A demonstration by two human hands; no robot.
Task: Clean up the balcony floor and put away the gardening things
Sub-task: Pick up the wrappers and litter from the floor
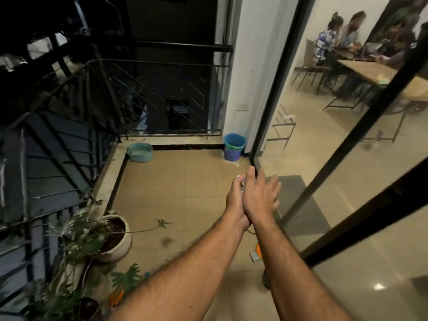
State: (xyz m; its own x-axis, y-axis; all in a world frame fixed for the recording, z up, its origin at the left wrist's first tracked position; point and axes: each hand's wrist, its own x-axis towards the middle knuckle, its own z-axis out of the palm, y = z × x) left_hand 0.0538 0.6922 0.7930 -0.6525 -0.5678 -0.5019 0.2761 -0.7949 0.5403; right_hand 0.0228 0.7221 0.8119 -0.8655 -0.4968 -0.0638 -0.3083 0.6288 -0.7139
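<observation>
Nearest, green potted plants (76, 249) in a cream ceramic pot (120, 242) stand by the black metal railing (69, 126); small orange scraps (257, 251) lie on the beige tiled balcony floor (173, 181). Mid-frame, the person's hands press together: the left hand (234, 200) curls around a small pale, shiny object (242, 181), too blurred to identify, while the right hand (259, 195) lies flat against it, fingers straight. Farther off, a teal plastic basin (140, 152) and a blue plastic bucket (234, 146) sit at the far edge. Both probably handle light and rigid, slippery if wet; the rims look like the best hold.
</observation>
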